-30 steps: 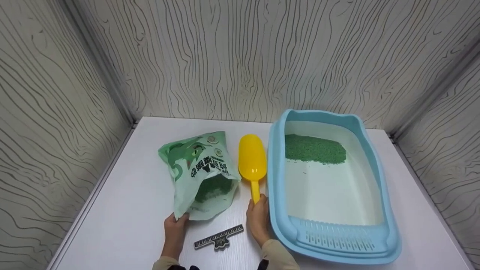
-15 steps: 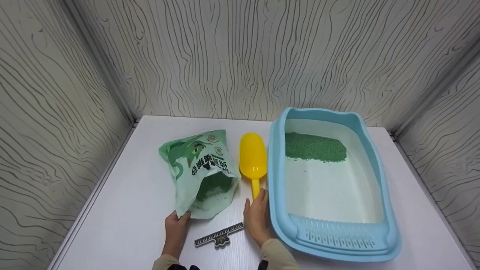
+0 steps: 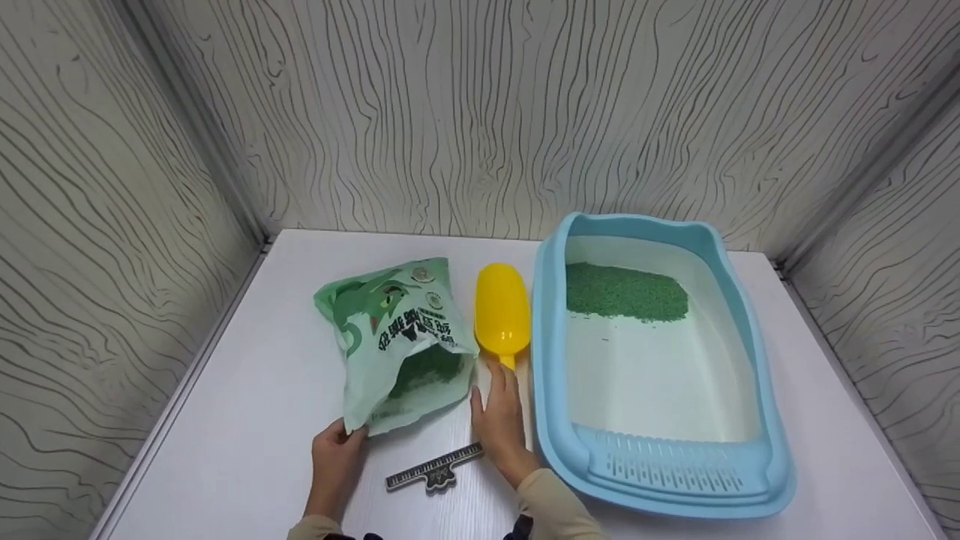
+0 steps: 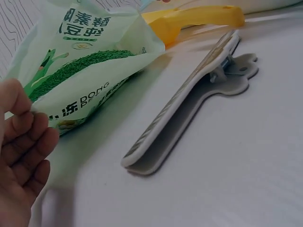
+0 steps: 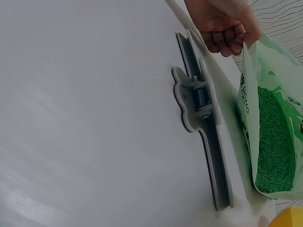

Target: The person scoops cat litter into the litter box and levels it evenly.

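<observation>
My left hand (image 3: 336, 459) pinches the lower left corner of an opened green and white bag (image 3: 360, 397) of cat litter; its thumb and fingertips meet at the edge in the left wrist view. Green pellets (image 5: 274, 142) show inside the bag's mouth. Between the bag and the litter box is my right hand (image 3: 501, 427), fingers extended over the handle of a yellow scoop (image 3: 502, 307), thumb spread apart. The scoop lies face-down on the table, much of its handle hidden by that hand. A dark sealing clip (image 3: 439, 474) with a spring (image 5: 201, 98) lies between my wrists.
A blue litter box (image 3: 551, 337) stands on the right, green pellets (image 3: 626, 292) heaped at its far end and slots in its near ledge. Patterned panels (image 3: 480, 120) enclose the white table (image 3: 240, 397) at the back and sides.
My right hand has let go of the scoop handle and shifted left and a little forward, its fingers straightening. The left hand keeps its pinch on the bag corner. The scoop stays put.
</observation>
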Tool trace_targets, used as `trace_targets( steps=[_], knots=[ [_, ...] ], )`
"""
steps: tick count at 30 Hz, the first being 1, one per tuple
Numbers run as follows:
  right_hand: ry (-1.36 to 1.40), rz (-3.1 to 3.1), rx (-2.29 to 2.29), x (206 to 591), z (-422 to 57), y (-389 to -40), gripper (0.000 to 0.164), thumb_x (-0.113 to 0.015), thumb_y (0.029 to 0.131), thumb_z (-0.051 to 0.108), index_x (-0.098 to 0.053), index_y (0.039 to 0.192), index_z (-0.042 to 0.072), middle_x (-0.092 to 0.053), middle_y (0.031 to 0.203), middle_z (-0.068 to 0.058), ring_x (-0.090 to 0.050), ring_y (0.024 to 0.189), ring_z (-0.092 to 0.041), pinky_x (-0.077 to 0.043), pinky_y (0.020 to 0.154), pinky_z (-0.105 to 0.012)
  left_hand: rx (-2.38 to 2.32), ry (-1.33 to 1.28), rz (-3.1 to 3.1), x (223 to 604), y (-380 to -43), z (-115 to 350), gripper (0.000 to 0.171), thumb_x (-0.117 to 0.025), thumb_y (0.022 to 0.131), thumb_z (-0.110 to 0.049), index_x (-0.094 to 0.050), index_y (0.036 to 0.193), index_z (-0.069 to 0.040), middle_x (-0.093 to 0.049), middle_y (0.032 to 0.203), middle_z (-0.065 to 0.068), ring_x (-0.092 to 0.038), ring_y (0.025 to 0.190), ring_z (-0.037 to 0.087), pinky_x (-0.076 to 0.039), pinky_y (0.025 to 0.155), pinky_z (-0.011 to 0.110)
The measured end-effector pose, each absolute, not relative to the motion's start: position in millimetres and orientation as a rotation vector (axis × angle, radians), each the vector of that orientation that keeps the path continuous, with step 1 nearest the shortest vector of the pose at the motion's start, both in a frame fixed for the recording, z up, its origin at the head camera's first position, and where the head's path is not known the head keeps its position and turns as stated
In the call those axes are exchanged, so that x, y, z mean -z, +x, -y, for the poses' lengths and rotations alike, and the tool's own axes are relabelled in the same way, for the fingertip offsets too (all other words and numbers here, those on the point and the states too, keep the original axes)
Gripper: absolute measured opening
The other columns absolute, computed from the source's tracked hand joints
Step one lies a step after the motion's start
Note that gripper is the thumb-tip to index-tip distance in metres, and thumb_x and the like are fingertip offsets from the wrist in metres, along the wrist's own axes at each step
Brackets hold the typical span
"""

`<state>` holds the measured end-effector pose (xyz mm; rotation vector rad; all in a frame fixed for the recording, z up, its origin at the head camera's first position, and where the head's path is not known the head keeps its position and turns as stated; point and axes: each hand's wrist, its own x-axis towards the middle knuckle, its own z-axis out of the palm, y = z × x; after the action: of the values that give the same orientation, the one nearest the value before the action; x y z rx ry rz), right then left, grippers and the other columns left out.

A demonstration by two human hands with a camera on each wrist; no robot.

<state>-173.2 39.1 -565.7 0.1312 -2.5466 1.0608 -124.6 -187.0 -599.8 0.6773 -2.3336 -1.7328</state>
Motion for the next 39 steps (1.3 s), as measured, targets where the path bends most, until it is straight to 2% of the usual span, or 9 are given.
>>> trace_targets(
  steps=[7, 14, 18, 22, 25, 32, 33, 36, 39],
  knots=[
    [0.191, 2.550, -1.052, 561, -34, -176, 0.037, -0.064, 0.089, 0.008, -0.055, 0.124, 0.000, -0.058, 0.125, -0.016, -0.058, 0.115, -0.026, -0.048, 0.101, -0.040, 1.662, 0.748, 2.370, 594, -124, 214, 0.023, -0.063, 0.086, -0.010, -0.069, 0.103, 0.005, -0.071, 0.109, 0.017, -0.055, 0.085, -0.004, -0.046, 0.073, 0.010],
    [0.206, 2.598, -1.082, 556, -31, -180, 0.033, -0.063, 0.090, 0.011, -0.057, 0.123, 0.005, -0.058, 0.126, -0.011, -0.057, 0.118, -0.025, -0.048, 0.103, -0.039, 1.646, 0.656, 2.439, 590, -118, 224, 0.017, -0.067, 0.086, -0.011, -0.066, 0.094, 0.003, -0.072, 0.099, 0.012, -0.057, 0.080, -0.003, -0.049, 0.070, 0.013],
    [0.221, 2.597, -1.105, 555, -30, -182, 0.032, -0.063, 0.090, 0.009, -0.058, 0.122, 0.005, -0.059, 0.124, -0.012, -0.059, 0.115, -0.025, -0.049, 0.101, -0.039, 1.636, 0.645, 2.437, 585, -116, 224, 0.016, -0.067, 0.086, -0.011, -0.065, 0.095, 0.003, -0.071, 0.095, 0.008, -0.057, 0.078, -0.003, -0.049, 0.070, 0.013],
    [0.233, 2.601, -1.124, 555, -28, -184, 0.032, -0.063, 0.090, 0.007, -0.059, 0.121, 0.004, -0.058, 0.123, -0.013, -0.060, 0.112, -0.025, -0.049, 0.100, -0.039, 1.526, 0.601, 2.453, 581, -115, 224, 0.017, -0.066, 0.086, -0.007, -0.065, 0.101, 0.000, -0.070, 0.099, 0.011, -0.056, 0.081, -0.004, -0.049, 0.076, 0.015],
    [0.237, 2.602, -1.142, 557, -27, -186, 0.032, -0.063, 0.089, 0.005, -0.059, 0.121, 0.004, -0.058, 0.122, -0.014, -0.059, 0.110, -0.025, -0.050, 0.100, -0.040, 1.380, 0.523, 2.456, 579, -114, 222, 0.024, -0.066, 0.084, -0.003, -0.063, 0.107, -0.001, -0.069, 0.104, 0.013, -0.057, 0.089, 0.001, -0.050, 0.082, 0.022],
    [0.246, 2.577, -1.167, 563, -26, -187, 0.030, -0.063, 0.087, 0.003, -0.062, 0.117, 0.004, -0.062, 0.111, -0.013, -0.061, 0.102, -0.026, -0.052, 0.094, -0.040, 1.119, 0.332, 2.399, 580, -112, 216, 0.044, -0.069, 0.075, 0.009, -0.062, 0.117, -0.003, -0.065, 0.119, 0.012, -0.058, 0.110, 0.024, -0.053, 0.086, 0.037],
    [0.239, 2.593, -1.191, 563, -26, -188, 0.030, -0.062, 0.088, 0.004, -0.062, 0.118, 0.004, -0.063, 0.112, -0.013, -0.061, 0.103, -0.026, -0.052, 0.095, -0.040, 1.086, 0.299, 2.392, 580, -113, 216, 0.045, -0.070, 0.074, 0.011, -0.063, 0.116, -0.003, -0.064, 0.120, 0.012, -0.058, 0.112, 0.026, -0.053, 0.086, 0.035],
    [0.217, 2.657, -1.279, 561, -24, -189, 0.031, -0.058, 0.092, 0.007, -0.059, 0.124, 0.006, -0.062, 0.118, -0.012, -0.060, 0.110, -0.025, -0.049, 0.100, -0.041, 1.036, 0.209, 2.352, 582, -115, 216, 0.044, -0.071, 0.069, 0.015, -0.067, 0.108, -0.004, -0.064, 0.122, 0.012, -0.056, 0.116, 0.027, -0.048, 0.094, 0.014],
    [0.213, 2.681, -1.324, 560, -23, -190, 0.031, -0.057, 0.094, 0.007, -0.058, 0.125, 0.006, -0.063, 0.120, -0.011, -0.061, 0.112, -0.025, -0.049, 0.101, -0.041, 1.026, 0.122, 2.298, 584, -116, 216, 0.043, -0.072, 0.064, 0.019, -0.070, 0.101, -0.003, -0.066, 0.117, 0.013, -0.055, 0.115, 0.015, -0.032, 0.097, -0.004]
  ],
)
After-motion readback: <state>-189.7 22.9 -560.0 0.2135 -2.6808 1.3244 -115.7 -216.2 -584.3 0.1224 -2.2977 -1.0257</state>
